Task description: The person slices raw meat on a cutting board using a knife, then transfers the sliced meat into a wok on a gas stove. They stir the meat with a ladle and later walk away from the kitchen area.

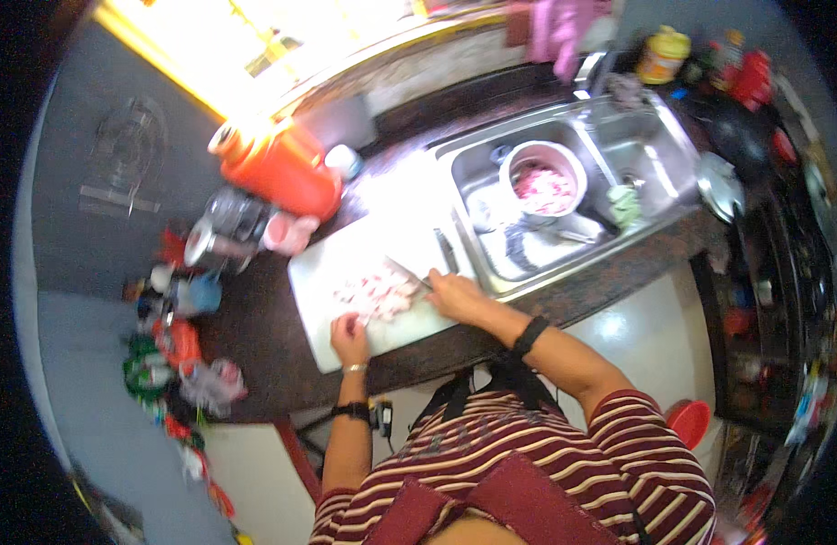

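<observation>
A white cutting board (pixel 309 286) lies on the dark stone counter, with a pile of small pale pink and red pieces, perhaps meat, (pixel 381 293) on it. My right hand (pixel 456 296) is closed round the handle of a knife (pixel 406 271), whose blade reaches over the right side of the pile. At the pile's lower left edge, my left hand (pixel 350 337) has its fingers curled; whether they hold a piece cannot be told. A second dark-handled tool (pixel 446 251) rests on the board's right part. Similar pieces (pixel 544 189) fill the bottom of a white pot (pixel 575 170).
The pot stands in a double steel sink (pixel 490 269) to the right, near a green cloth (pixel 624 206). An orange jug (pixel 282 167), a pink cup (pixel 285 234) and jars stand behind the board at left. Plastic bags (pixel 214 387) lie at far left. A metal lid (pixel 720 187) is right of the sink.
</observation>
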{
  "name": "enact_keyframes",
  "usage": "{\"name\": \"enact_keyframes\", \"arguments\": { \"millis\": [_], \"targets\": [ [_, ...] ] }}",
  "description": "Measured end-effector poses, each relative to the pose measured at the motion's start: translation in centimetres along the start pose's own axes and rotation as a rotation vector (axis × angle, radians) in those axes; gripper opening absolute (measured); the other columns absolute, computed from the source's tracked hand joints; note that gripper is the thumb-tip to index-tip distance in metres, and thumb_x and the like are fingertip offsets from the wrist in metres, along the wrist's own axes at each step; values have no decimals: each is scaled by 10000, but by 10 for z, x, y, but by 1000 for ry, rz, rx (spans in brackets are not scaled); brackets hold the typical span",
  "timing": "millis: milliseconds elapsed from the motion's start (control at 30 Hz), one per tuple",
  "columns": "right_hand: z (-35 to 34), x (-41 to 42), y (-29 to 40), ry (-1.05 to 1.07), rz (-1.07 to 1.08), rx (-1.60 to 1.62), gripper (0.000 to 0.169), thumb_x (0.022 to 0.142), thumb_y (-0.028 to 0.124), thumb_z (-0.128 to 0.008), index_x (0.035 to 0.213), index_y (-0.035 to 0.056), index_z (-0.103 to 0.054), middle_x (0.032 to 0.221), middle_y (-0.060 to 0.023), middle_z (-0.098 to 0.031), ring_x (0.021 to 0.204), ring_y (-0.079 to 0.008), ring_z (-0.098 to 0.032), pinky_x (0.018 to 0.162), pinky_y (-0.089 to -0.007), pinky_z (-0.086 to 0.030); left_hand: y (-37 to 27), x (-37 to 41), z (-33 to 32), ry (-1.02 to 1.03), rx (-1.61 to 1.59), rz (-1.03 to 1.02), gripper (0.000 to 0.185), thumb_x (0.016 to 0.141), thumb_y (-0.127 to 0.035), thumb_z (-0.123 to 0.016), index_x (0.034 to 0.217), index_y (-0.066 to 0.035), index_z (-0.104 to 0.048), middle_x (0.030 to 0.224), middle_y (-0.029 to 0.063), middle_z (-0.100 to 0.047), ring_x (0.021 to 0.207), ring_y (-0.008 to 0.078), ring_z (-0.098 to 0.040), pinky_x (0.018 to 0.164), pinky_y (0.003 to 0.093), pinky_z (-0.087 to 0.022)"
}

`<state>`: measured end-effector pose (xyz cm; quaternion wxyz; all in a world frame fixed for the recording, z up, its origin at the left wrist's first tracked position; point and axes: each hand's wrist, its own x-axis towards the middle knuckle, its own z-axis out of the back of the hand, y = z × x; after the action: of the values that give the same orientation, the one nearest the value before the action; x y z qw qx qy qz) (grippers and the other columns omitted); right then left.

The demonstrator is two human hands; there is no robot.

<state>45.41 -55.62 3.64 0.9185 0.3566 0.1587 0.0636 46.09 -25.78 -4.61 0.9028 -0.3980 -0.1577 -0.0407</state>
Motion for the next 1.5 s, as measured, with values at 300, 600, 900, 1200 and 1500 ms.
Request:
{"name": "enact_keyframes", "arguments": {
  "millis": [300,600,900,1200,1500],
  "targets": [
    [-22,-41,-4,-269,160,-220,553,807,180,-740,1229,-70,-486,1244,-264,-469,1145,-429,-476,923,-480,-459,72,8,3,-70,-251,-35,345,845,-24,-634,1189,7,-630,1073,95,-657,839,135,-618,714,263,-521],
    [-38,-207,-8,-425,-54,-397,216,778,75,-659,968,-14,-609,1105,-196,-547,1102,-370,-512,879,-472,-478,54,-18,30,-245,-475,174,351,872,-28,-637,1222,-13,-621,1072,86,-644,835,147,-588,678,248,-508],
    [-16,-400,-61,-540,-493,-384,192,848,138,-661,968,2,-598,1035,-179,-576,988,-365,-588,830,-445,-513,-92,-36,27,-156,-622,51,304,883,22,-638,1186,28,-622,859,3,-565,745,106,-545,658,242,-491],
    [65,-626,-199,-737,-641,-231,208,870,152,-647,1001,0,-591,970,-195,-614,895,-395,-628,769,-474,-529,-386,-166,-103,189,-839,-150,245,861,40,-659,1100,34,-606,792,13,-578,691,79,-526,618,209,-428],
    [135,-890,-375,-959,-878,-173,186,855,136,-652,975,8,-589,935,-229,-633,848,-433,-633,735,-503,-523,-670,-343,-250,458,-701,-297,250,845,-12,-706,1078,32,-624,811,-5,-548,705,63,-499,652,220,-443]
  ]
}}
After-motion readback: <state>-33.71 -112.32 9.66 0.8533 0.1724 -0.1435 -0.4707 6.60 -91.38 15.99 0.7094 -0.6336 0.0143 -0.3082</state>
